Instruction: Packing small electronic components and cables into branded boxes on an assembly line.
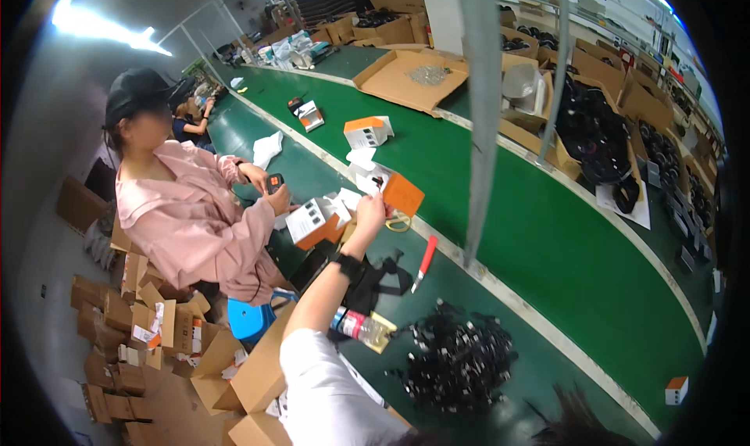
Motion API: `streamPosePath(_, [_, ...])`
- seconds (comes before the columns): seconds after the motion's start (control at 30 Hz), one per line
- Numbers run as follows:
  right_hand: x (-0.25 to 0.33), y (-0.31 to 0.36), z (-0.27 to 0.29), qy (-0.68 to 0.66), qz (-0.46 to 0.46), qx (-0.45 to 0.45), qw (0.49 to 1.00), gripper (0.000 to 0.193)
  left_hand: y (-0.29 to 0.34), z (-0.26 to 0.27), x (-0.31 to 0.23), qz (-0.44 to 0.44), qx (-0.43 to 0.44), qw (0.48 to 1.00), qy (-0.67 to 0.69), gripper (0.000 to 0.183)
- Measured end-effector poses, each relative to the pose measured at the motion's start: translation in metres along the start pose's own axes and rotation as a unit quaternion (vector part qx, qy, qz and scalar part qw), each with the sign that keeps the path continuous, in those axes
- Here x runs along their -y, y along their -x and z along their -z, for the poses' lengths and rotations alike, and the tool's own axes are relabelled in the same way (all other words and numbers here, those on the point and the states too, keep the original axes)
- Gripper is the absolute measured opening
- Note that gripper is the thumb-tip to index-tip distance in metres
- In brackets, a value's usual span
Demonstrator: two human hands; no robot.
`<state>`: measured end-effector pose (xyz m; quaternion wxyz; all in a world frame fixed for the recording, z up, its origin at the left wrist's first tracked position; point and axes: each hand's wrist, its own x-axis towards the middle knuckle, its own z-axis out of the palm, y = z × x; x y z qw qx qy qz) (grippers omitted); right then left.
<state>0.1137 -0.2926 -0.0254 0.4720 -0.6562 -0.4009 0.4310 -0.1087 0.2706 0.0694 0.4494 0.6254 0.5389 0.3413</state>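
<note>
My left hand, on the arm with a white sleeve and black wristband, reaches far forward. Its fingers are pinched on a small black piece, too small to name, at the open white flaps of an orange-and-white box. Beside that box, another open orange-and-white box stands toward the co-worker. My right hand is out of view. The co-worker, in a pink top and dark cap, holds a black device with orange marks in both hands.
A heap of black cables lies on the green table near me. Scissors, a red-handled cutter and a clear bottle are close by. A grey metal post rises beyond the white ledge. Cardboard boxes crowd the floor.
</note>
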Motion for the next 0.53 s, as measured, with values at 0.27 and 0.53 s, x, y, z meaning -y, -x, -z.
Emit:
streamPosePath(0.27, [0.176,0.065,-0.055,-0.061,0.025,-0.092,0.994,0.074,0.363,-0.042,-0.069,0.061,0.216,0.974,0.013,0.030])
streamPosePath(0.53, [0.067,0.201,-0.021,-0.057,-0.043,-0.210,0.975,0.090,0.596,-0.183,-0.022,0.001,0.331,0.943,0.004,0.030])
